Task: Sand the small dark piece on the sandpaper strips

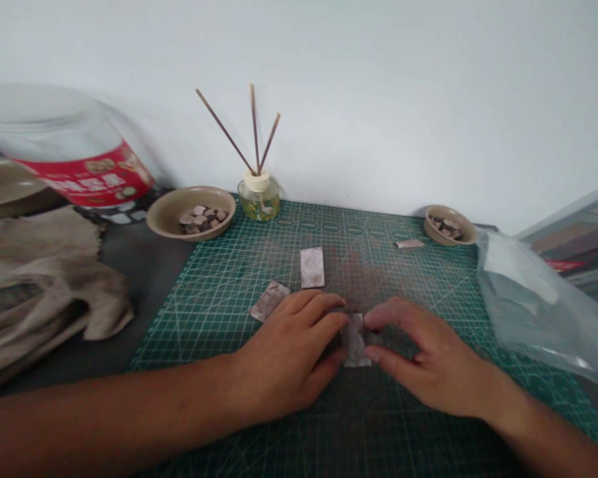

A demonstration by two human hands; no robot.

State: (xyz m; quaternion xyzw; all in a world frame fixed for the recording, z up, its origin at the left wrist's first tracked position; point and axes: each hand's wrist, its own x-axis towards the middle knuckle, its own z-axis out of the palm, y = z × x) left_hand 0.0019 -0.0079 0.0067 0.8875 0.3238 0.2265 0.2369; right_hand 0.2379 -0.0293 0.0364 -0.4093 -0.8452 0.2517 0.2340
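Note:
A small worn grey rectangle, which looks like a piece of sandpaper (355,345), lies on the green cutting mat (209,279) between my hands. Over its left edge curl the fingers of my left hand (294,352), with the thumb below. My right hand (428,352) has its index finger and thumb at the right edge, one at the upper part and one at the lower. Whether anything sits under the fingertips is hidden. Just beyond my left hand are a dusty brown rectangle (270,300), partly covered by my fingers, and a paler rectangle (312,267).
Brown bowls of small chunks stand at the back left (162,216) and back right (471,236). Near them are a reed diffuser (259,199), a red-labelled jar (94,176) and a thin strip (409,244). A cloth (54,279) lies left, a plastic bag (538,299) right.

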